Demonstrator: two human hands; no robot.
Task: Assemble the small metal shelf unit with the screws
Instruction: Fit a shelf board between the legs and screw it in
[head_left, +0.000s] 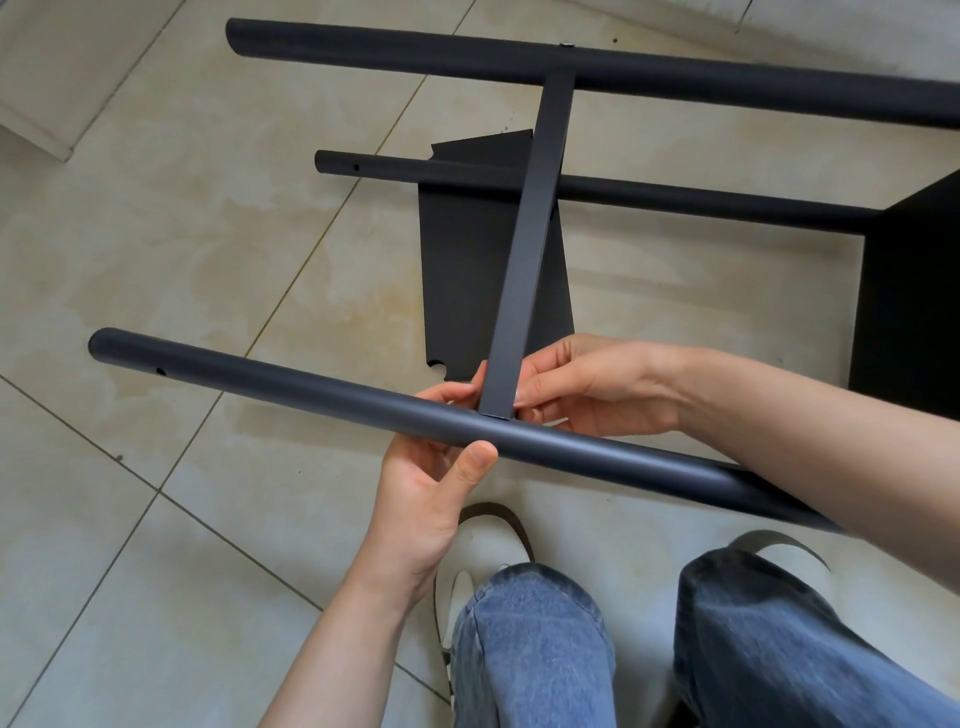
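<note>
Pinching the near end of the flat crossbar, the right hand has its fingertips closed on the bar's right edge, just above the joint. The left hand is wrapped round the near tube from below, thumb pressed on its near face, fingertips touching the crossbar's left edge. The crossbar end is seated against this tube; no screw can be seen there. At its far end the crossbar meets the far tube, where a screw head is visible. A thinner tube and a flat shelf panel lie between, on the tiled floor.

The painted steel is judged stiff, fairly light and smooth, so the round tube may rotate in the grip. Hold should be taken beside the joint, keeping holes aligned.
</note>
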